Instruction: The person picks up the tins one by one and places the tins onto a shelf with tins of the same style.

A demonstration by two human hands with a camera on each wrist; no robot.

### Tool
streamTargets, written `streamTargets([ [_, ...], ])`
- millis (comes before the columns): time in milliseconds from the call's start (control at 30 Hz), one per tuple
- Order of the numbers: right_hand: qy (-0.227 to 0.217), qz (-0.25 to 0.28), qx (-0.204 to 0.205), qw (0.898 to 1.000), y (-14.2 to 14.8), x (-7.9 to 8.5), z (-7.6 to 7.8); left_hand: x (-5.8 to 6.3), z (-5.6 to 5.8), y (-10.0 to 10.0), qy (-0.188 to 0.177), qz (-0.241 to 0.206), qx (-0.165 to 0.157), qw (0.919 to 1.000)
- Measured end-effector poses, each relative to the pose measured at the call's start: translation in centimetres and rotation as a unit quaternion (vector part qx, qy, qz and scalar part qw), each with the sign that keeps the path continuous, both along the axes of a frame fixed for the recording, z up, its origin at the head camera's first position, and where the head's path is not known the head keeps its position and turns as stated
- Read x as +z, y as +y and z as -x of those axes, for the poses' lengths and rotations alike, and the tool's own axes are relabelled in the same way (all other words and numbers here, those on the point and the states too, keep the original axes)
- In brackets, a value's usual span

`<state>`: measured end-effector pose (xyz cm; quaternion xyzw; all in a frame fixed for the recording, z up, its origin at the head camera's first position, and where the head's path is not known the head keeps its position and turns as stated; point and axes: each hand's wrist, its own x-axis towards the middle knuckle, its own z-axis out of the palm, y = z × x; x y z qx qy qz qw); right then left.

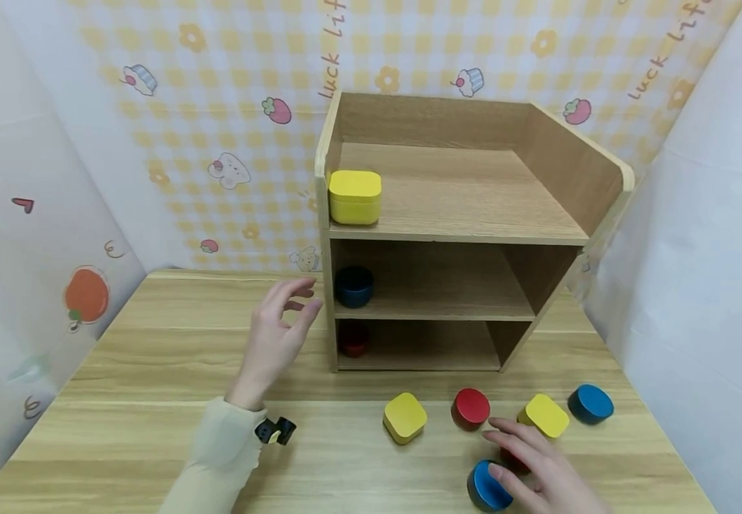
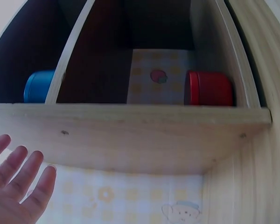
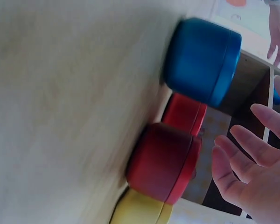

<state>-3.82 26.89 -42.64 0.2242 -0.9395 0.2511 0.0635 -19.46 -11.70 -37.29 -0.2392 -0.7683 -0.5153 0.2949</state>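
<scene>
My left hand (image 1: 276, 337) is beside the left side panel of the wooden shelf unit (image 1: 438, 237), fingers loosely bent and holding nothing. In the left wrist view its fingers (image 2: 43, 186) are spread apart. Over the front right of the table hovers my right hand (image 1: 541, 467), with a blue round tin (image 1: 490, 485) under its thumb side. A dark red round tin (image 3: 161, 161), mostly hidden by the hand in the head view, is near its fingertips. Nothing lies in the right palm. Around it are a red tin (image 1: 471, 409) and a yellow square tin (image 1: 543, 415).
Another yellow tin (image 1: 404, 417) and a blue tin (image 1: 591, 404) stand on the wooden table (image 1: 345, 457). Along the shelf unit's left side sit a yellow tin (image 1: 354, 198) on top, a blue tin (image 1: 354, 287) in the middle and a red tin (image 1: 353, 338) at the bottom.
</scene>
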Motion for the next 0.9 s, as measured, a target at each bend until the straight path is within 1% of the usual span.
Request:
streamTargets([
  [67, -0.006, -0.008, 0.012, 1.000, -0.1, -0.1, 0.0, 0.5, 0.0, 0.6, 0.016, -0.015, -0.006, 0.9997],
  [167, -0.022, -0.008, 0.021, 1.000, -0.4, -0.1, -0.1, 1.7, -0.6, 1.6, 0.030, -0.032, -0.008, 0.9990],
  [267, -0.037, -0.010, 0.016, 0.999, -0.6, 0.0, -0.1, 2.8, -1.3, 2.4, 0.028, -0.042, -0.001, 0.9987],
  [367, -0.052, -0.017, 0.007, 0.998, -1.0, 0.1, -0.2, 3.4, -1.5, 2.9, 0.020, -0.054, 0.006, 0.9983],
  [500, -0.065, -0.025, 0.007, 0.998, -2.0, 0.4, 0.0, 3.4, -1.3, 3.3, 0.004, -0.087, 0.012, 0.9962],
  [567, -0.069, -0.030, 0.016, 0.997, -2.6, 0.5, 0.1, 3.3, -1.1, 3.4, -0.005, -0.103, 0.013, 0.9945],
  [767, -0.027, -0.026, 0.060, 0.997, -4.3, 0.2, 0.8, 3.1, -0.8, 3.7, -0.018, -0.137, 0.012, 0.9903],
  [900, -0.024, -0.036, 0.069, 0.997, -5.0, 0.0, 1.2, 3.1, -0.6, 3.9, -0.018, -0.143, 0.004, 0.9895],
])
